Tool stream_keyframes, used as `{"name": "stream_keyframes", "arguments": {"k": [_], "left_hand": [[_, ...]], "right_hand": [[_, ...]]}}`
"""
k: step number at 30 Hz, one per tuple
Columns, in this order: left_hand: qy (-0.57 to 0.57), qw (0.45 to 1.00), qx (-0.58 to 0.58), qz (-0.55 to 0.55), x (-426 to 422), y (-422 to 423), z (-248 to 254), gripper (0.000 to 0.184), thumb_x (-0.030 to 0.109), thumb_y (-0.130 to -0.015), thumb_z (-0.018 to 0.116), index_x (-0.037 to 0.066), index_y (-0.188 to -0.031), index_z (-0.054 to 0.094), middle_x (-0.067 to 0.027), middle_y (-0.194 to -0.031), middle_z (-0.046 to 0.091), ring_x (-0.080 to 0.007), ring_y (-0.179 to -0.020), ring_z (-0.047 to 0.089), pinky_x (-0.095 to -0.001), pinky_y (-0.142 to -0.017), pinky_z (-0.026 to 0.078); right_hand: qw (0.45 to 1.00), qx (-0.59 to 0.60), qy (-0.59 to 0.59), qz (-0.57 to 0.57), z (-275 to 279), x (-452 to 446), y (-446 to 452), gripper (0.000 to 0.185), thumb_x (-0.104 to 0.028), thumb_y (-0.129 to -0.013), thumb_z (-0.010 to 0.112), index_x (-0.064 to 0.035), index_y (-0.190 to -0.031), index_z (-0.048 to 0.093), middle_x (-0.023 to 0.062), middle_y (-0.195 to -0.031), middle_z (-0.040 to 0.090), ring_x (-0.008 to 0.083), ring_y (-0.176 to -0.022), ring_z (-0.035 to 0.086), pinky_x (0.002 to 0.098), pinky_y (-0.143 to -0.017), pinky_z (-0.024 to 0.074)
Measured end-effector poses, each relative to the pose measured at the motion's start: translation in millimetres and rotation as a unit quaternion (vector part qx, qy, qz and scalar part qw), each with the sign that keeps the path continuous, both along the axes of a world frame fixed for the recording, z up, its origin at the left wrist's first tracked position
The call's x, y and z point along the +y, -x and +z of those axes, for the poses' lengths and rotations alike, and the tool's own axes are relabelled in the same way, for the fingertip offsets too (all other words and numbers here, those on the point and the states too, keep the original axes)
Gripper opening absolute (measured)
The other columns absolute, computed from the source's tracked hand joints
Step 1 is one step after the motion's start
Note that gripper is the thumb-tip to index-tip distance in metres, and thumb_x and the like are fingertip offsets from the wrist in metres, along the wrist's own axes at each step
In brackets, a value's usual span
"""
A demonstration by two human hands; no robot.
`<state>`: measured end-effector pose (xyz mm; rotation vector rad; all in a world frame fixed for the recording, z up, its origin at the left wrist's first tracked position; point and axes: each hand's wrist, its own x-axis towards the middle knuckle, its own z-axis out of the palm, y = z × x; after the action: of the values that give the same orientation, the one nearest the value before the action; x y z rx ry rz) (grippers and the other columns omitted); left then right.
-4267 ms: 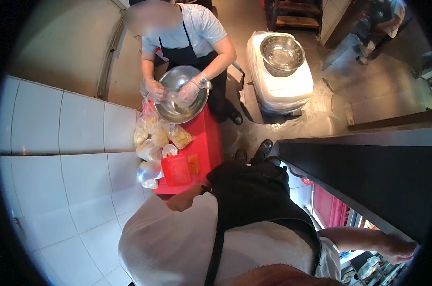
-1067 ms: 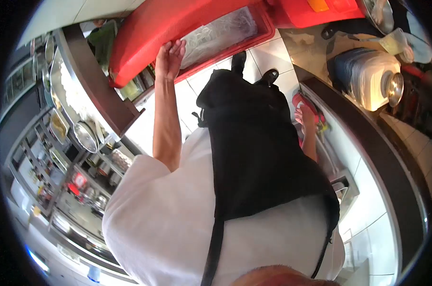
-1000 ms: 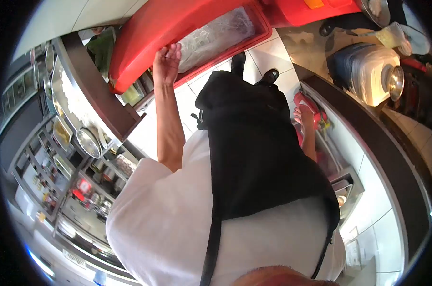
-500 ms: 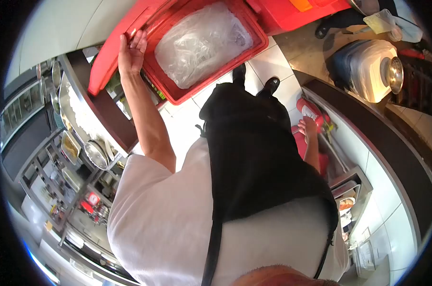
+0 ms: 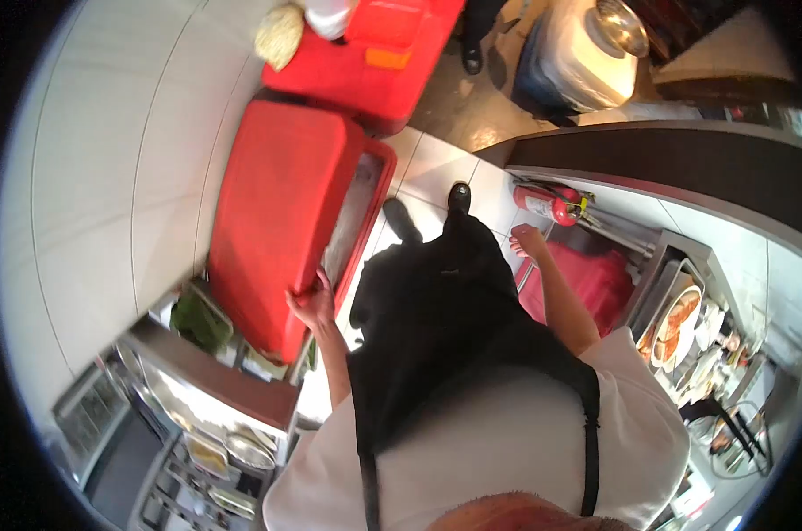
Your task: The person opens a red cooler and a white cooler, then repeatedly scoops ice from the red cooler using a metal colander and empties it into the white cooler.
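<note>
My left hand [image 5: 314, 306] grips the near edge of a large red lid [image 5: 272, 208], its fingers spread along that edge. The lid lies slanted over most of a red bin [image 5: 385, 168]. Along the bin's right side a narrow gap shows a strip of the clear plastic bag [image 5: 349, 208] inside. My right hand [image 5: 526, 241] hangs at my side with loosely curled fingers and nothing visible in it. Just beyond it is a red fire extinguisher [image 5: 549, 205].
Another red bin with a closed lid [image 5: 330, 75] stands farther ahead. A counter with pans [image 5: 246, 447] is at lower left. To the right are a dark-topped ledge [image 5: 666, 159] and a tray of food [image 5: 679, 323]. Another person's shoe [image 5: 472, 60] shows at the top.
The red lid has come down from its raised position over the bin, hiding most of the plastic bag. My left hand has moved with its edge. My view has turned.
</note>
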<state>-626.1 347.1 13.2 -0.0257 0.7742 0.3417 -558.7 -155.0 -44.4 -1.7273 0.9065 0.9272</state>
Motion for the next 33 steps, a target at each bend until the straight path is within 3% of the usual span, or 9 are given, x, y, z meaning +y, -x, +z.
{"name": "stream_keyframes", "arguments": {"k": [2, 4, 7, 8, 13, 22, 28, 31, 33], "left_hand": [[0.001, 0.995, 0.099, 0.032, -17.3, 4.3, -42.9, 0.053, 0.027, -0.070, 0.065, 0.006, -0.115, 0.046, -0.0130, -0.119, 0.047, -0.0329, -0.105, 0.048, -0.0468, -0.091, 0.041], [0.230, 0.962, 0.145, 0.011, -32.3, -2.9, -57.2, 0.048, 0.029, -0.072, 0.064, 0.007, -0.110, 0.046, -0.0150, -0.114, 0.051, -0.0316, -0.105, 0.050, -0.0475, -0.088, 0.043], [-0.135, 0.881, 0.214, -0.399, -53.9, -25.6, -87.7, 0.037, 0.031, -0.084, 0.052, 0.010, -0.113, 0.043, -0.0137, -0.109, 0.056, -0.0276, -0.107, 0.051, -0.0434, -0.087, 0.042], [-0.133, 0.849, 0.205, -0.469, -55.2, -44.5, -92.7, 0.036, 0.029, -0.086, 0.050, 0.009, -0.114, 0.042, -0.0119, -0.108, 0.058, -0.0255, -0.106, 0.053, -0.0373, -0.079, 0.045], [-0.356, 0.657, 0.310, -0.588, -93.7, -146.8, -82.4, 0.032, 0.026, -0.082, 0.053, 0.007, -0.108, 0.050, -0.0084, -0.092, 0.062, -0.0177, -0.079, 0.059, -0.0300, -0.064, 0.047], [-0.409, 0.546, 0.148, -0.716, -240.6, -287.9, -66.0, 0.025, 0.029, -0.085, 0.053, 0.009, -0.099, 0.057, -0.0014, -0.083, 0.060, -0.0126, -0.071, 0.056, -0.0273, -0.062, 0.045], [-0.520, 0.406, 0.064, -0.749, -290.6, -358.8, -74.8, 0.021, 0.022, -0.083, 0.049, 0.004, -0.077, 0.059, -0.0017, -0.070, 0.056, -0.0113, -0.065, 0.053, -0.0266, -0.055, 0.040], [-0.582, 0.260, -0.078, -0.767, -297.2, -405.6, -109.6, 0.017, 0.021, -0.084, 0.049, 0.007, -0.077, 0.056, 0.0018, -0.065, 0.052, -0.0069, -0.054, 0.046, -0.0213, -0.046, 0.036], [-0.553, 0.247, -0.083, -0.792, -319.9, -438.5, -98.5, 0.018, 0.022, -0.083, 0.049, 0.007, -0.074, 0.054, 0.0014, -0.063, 0.051, -0.0069, -0.052, 0.045, -0.0218, -0.045, 0.035]], "right_hand": [[1.000, -0.011, 0.017, -0.005, -4.3, -11.8, -6.5, 0.025, -0.031, -0.082, 0.054, -0.0111, -0.098, 0.056, 0.0027, -0.080, 0.061, 0.0112, -0.061, 0.058, 0.0268, -0.052, 0.0448], [1.000, -0.022, 0.020, -0.006, -5.9, -26.2, -18.4, 0.026, -0.031, -0.082, 0.054, -0.0107, -0.097, 0.056, 0.0026, -0.079, 0.061, 0.0109, -0.060, 0.058, 0.0266, -0.052, 0.0449], [0.998, -0.053, 0.009, -0.035, -13.1, -49.7, -35.7, 0.027, -0.031, -0.081, 0.055, -0.0094, -0.097, 0.057, 0.0030, -0.078, 0.062, 0.0110, -0.060, 0.058, 0.0257, -0.050, 0.0461], [0.997, -0.059, 0.005, -0.041, -21.3, -61.4, -42.6, 0.027, -0.031, -0.081, 0.055, -0.0092, -0.097, 0.057, 0.0031, -0.078, 0.062, 0.0111, -0.061, 0.059, 0.0256, -0.050, 0.0464], [0.997, -0.029, -0.027, -0.067, -35.0, -115.2, -73.4, 0.027, -0.030, -0.081, 0.054, -0.0080, -0.097, 0.056, 0.0039, -0.078, 0.062, 0.0123, -0.061, 0.060, 0.0273, -0.049, 0.0479], [0.986, -0.052, -0.067, -0.141, -31.8, -191.0, -117.7, 0.018, -0.024, -0.084, 0.051, -0.0081, -0.091, 0.058, 0.0014, -0.071, 0.059, 0.0101, -0.056, 0.057, 0.0237, -0.045, 0.0449], [0.971, -0.009, -0.063, -0.232, -40.0, -183.1, -106.5, 0.012, -0.020, -0.084, 0.052, -0.0094, -0.088, 0.056, 0.0016, -0.068, 0.059, 0.0092, -0.053, 0.057, 0.0229, -0.042, 0.0449], [0.955, 0.012, -0.070, -0.288, -48.5, -184.6, -99.2, 0.013, -0.019, -0.085, 0.050, -0.0075, -0.086, 0.056, 0.0022, -0.067, 0.058, 0.0109, -0.052, 0.057, 0.0235, -0.041, 0.0443], [0.903, -0.028, -0.093, -0.418, -38.7, -185.3, -89.5, 0.015, -0.019, -0.087, 0.049, -0.0068, -0.091, 0.056, 0.0042, -0.077, 0.060, 0.0120, -0.062, 0.060, 0.0234, -0.045, 0.0451]]}}
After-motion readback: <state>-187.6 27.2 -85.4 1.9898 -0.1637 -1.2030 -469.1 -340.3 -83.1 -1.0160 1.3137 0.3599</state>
